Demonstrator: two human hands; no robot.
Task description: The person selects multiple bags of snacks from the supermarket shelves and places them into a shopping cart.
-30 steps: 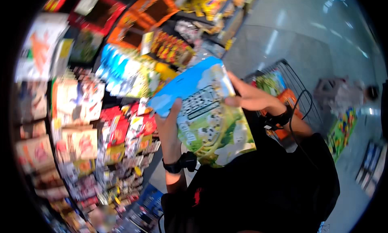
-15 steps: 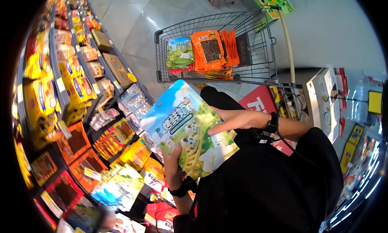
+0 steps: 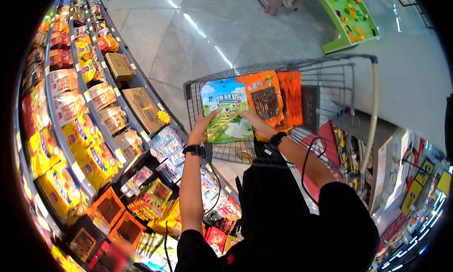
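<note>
A blue-and-green snack pouch [image 3: 229, 109] with cow and pasture pictures lies between my two hands, face up and level with the shopping cart's wire basket. My left hand [image 3: 204, 125] grips its left edge, thumb on the front. Along the right edge, my right hand [image 3: 257, 124] holds it too, its fingers partly hidden behind. Another blue pouch [image 3: 227, 81] peeks out just beyond it inside the cart. To the right in the cart are an orange snack pack [image 3: 265, 100] with a dark window and several more orange packs [image 3: 292, 98].
The cart's beige handle [image 3: 371, 114] is at the right. Shelves of yellow snack bags [image 3: 87, 133] and boxes [image 3: 141, 107] run along the left. Beyond the cart are grey floor tiles [image 3: 203, 41], a stool [image 3: 273, 1] and a green table [image 3: 351, 17] with toy bricks.
Both hands have carried the pouch away from my body, from beside the shelf to the cart, and turned it nearly straight. The cart appears closer and lower in view.
</note>
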